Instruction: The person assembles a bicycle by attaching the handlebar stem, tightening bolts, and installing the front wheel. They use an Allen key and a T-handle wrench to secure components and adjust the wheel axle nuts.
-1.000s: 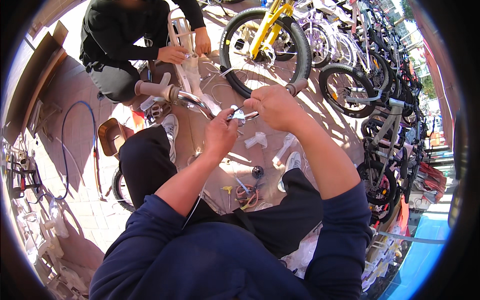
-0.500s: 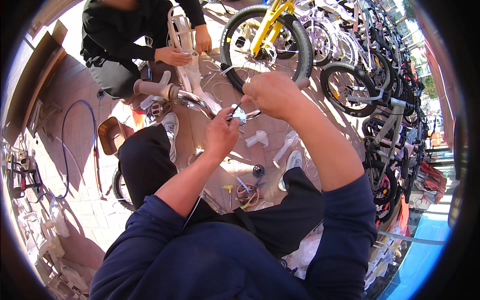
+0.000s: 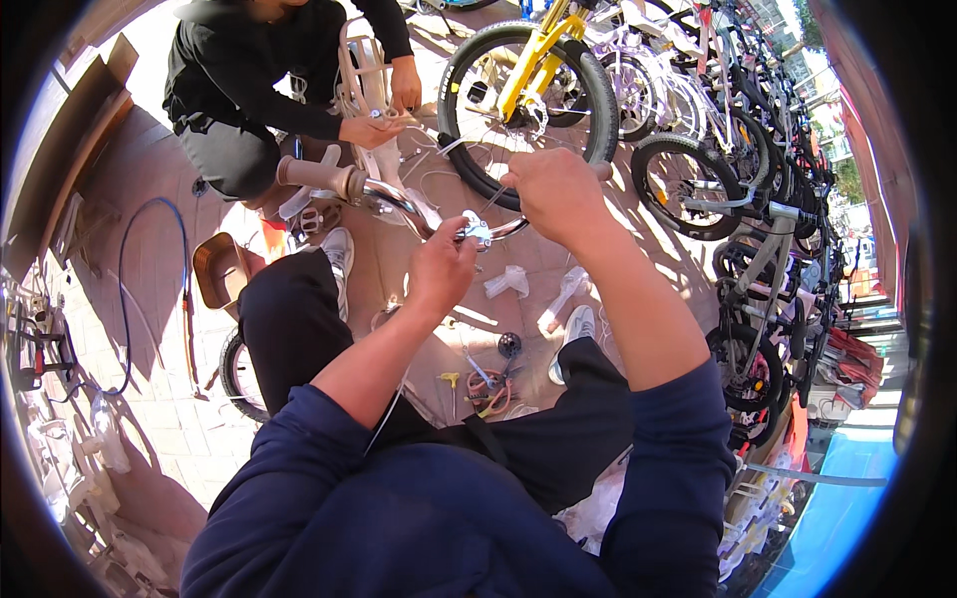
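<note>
Curved, shiny chrome handlebar (image 3: 403,203) with brown ends (image 3: 324,177)

Handlebar (image 3: 401,200) ahead, bicycles (image 3: 773,249) along the right
Beyond the handlebar, a co-worker (image 3: 249,85) left, a wheel (image 3: 535,118) right; on the paving (image 3: 199,429), a box (image 3: 221,271) left of the person's legs (image 3: 299,319), a hose (image 3: 121,269) farther left, hand tools (image 3: 451,378) between.

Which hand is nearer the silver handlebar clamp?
Left. The left hand is right at the left side of the silver clamp; the right hand is farther off, up and to the right, gripping a thin tool.
</note>
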Motion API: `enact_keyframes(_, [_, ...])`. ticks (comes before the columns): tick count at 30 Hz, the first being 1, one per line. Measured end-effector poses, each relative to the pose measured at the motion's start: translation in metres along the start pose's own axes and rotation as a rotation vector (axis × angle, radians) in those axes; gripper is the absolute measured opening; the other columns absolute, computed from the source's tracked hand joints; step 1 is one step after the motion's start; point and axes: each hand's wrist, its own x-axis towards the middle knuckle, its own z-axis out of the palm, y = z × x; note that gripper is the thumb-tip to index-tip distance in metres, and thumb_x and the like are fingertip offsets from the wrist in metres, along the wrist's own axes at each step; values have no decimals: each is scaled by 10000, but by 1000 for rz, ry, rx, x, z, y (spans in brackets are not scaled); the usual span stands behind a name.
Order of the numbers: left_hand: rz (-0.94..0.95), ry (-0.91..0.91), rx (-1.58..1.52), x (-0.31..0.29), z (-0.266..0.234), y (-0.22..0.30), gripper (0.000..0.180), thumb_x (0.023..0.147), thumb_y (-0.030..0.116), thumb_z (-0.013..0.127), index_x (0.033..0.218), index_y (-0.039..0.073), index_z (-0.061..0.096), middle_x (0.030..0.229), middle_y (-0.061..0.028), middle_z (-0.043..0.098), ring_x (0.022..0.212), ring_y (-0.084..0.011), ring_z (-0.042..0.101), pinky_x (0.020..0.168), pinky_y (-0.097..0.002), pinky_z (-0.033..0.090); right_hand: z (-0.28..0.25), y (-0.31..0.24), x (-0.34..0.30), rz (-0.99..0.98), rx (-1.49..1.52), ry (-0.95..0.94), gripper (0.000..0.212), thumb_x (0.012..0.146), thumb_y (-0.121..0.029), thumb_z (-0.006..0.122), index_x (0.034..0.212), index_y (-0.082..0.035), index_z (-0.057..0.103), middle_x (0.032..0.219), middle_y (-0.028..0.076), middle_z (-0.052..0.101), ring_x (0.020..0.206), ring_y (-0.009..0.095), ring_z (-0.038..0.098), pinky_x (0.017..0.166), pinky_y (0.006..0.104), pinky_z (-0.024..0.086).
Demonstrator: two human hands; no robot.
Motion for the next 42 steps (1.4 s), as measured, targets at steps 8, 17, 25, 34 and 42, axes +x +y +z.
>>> enact_keyframes(8, [-109,-285,-136,2,-12,31,429,1044,151,464,1459,64,534,644,-77,664,520,-125,625,538,-291,521,16,20,-21,65,13,-35,230,961,-236,630,829,-50,664,806,164,696,835,369,686,731,489,522])
enact_keyframes(17, [-161,-343,-161,2,-15,36,443,1050,132,410,1476,68,512,625,-81,639,495,-141,612,501,-298,520,6,25,-16,-141,12,-81,181,949,-188,626,821,-72,678,824,123,689,844,351,685,743,477,518])
enact_keyframes(25, [-114,-303,-135,0,-10,33,427,1047,127,412,1453,65,530,634,-82,642,518,-142,638,490,-306,525,13,0,-5,105,-115,-126,180,937,-199,631,843,-76,723,799,124,674,878,355,700,742,476,531])
enact_keyframes(34, [117,-230,70,10,5,-6,436,1025,120,424,1443,89,544,709,-93,651,554,-153,651,508,-333,527,29,-8,8,248,-199,-214,259,907,-183,580,864,-5,764,883,219,720,884,376,719,803,474,565])
enact_keyframes(42, [231,-289,382,-41,-63,86,394,948,187,584,1263,-49,589,882,-251,705,784,-411,693,718,-503,545,5,-8,-12,189,49,55,323,964,-225,515,958,7,738,922,200,731,897,431,686,842,489,516])
